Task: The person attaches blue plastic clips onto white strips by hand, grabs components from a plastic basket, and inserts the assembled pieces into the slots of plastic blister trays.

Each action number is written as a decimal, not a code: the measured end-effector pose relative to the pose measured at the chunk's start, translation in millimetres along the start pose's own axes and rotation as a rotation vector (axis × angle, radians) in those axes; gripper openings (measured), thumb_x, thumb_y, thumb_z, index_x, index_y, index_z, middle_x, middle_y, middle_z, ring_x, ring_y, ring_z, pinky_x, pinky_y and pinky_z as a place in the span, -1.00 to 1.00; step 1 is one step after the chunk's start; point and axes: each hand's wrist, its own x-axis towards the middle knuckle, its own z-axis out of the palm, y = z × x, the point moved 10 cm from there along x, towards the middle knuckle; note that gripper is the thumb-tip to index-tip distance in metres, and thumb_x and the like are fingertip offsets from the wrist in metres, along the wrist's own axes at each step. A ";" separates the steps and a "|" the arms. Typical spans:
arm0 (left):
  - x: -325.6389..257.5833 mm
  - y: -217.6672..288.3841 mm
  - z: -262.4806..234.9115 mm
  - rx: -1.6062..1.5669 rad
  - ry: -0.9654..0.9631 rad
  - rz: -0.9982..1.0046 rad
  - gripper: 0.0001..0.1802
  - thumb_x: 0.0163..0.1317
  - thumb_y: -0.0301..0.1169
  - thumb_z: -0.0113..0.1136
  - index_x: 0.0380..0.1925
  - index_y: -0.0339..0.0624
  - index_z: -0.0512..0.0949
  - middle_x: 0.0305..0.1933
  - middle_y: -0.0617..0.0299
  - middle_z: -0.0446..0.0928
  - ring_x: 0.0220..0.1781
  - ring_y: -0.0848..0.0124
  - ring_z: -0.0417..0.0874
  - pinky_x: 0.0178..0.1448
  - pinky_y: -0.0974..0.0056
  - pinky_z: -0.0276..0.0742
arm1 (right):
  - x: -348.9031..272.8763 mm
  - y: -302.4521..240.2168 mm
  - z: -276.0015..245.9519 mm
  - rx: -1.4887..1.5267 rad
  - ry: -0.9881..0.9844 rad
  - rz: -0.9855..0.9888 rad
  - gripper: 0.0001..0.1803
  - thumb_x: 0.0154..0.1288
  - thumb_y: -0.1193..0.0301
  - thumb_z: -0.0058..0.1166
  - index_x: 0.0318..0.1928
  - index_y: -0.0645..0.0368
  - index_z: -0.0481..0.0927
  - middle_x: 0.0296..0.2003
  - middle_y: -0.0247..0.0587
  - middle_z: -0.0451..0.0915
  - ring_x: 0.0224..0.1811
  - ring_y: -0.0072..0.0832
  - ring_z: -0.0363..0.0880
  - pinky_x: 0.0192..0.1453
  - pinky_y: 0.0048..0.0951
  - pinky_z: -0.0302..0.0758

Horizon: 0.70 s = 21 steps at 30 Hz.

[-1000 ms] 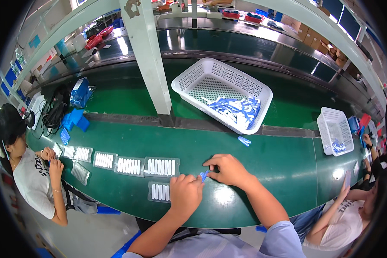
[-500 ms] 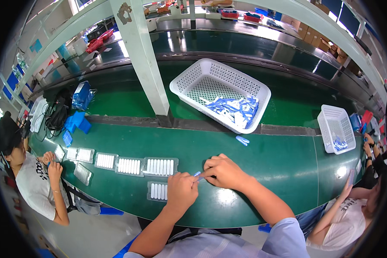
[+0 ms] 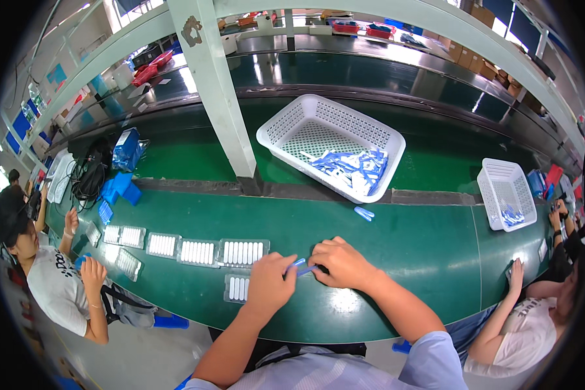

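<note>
My left hand [image 3: 271, 281] is closed on a small, slim blue plastic strip [image 3: 303, 270], whose blue parts show past the fingertips. At the strip's other end my right hand [image 3: 339, 262] pinches it, fingers curled over. Exactly how its parts join is too small to tell. Beside my left hand lies a clear tray [image 3: 238, 288] of white strips, partly hidden by that hand. Just beyond it is another clear tray [image 3: 244, 253] with several white strips in a row. Farther off on the table rests a loose pair of blue strips [image 3: 364, 213].
A large white perforated basket [image 3: 286, 147] holds a heap of blue and white strips. More filled trays [image 3: 162, 245] run leftward. A white post [image 3: 222, 97] rises behind the table. A smaller basket [image 3: 491, 195] stands right. Co-workers sit at both sides.
My hands have drawn slightly apart, and more of the blue strip shows between them. The left co-worker's hands have separated. The right co-worker's hand has lowered to the table.
</note>
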 end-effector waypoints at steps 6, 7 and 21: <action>0.7 6.6 9.8 0.263 -0.062 0.085 -0.78 0.17 -0.41 0.34 -0.18 -0.18 0.75 -0.49 0.11 0.47 -0.38 0.12 0.56 -0.27 0.04 0.45 | -19.4 -1.8 -10.2 -0.065 -0.039 0.079 -0.90 0.08 0.41 0.25 -0.35 0.08 0.68 -0.37 -0.30 0.56 -0.21 -0.31 0.57 -0.09 -0.29 0.35; -1.7 4.6 14.5 0.279 -0.086 0.084 -0.82 0.17 -0.40 0.34 -0.23 -0.18 0.74 -0.47 0.12 0.46 -0.35 0.12 0.56 -0.25 0.04 0.45 | -23.8 -5.1 -12.4 -0.067 -0.038 0.080 -0.90 0.08 0.41 0.25 -0.35 0.08 0.68 -0.37 -0.30 0.56 -0.21 -0.31 0.57 -0.09 -0.29 0.35; 0.4 12.2 9.9 0.203 -0.091 0.045 -0.90 0.23 -0.44 0.26 -0.25 -0.09 0.60 -0.20 0.17 0.48 -0.05 0.13 0.50 0.04 0.03 0.37 | -54.8 -4.7 -36.4 -0.008 0.153 0.241 -0.90 0.10 0.41 0.28 -0.32 0.07 0.71 -0.33 -0.34 0.61 -0.25 -0.34 0.56 -0.09 -0.34 0.35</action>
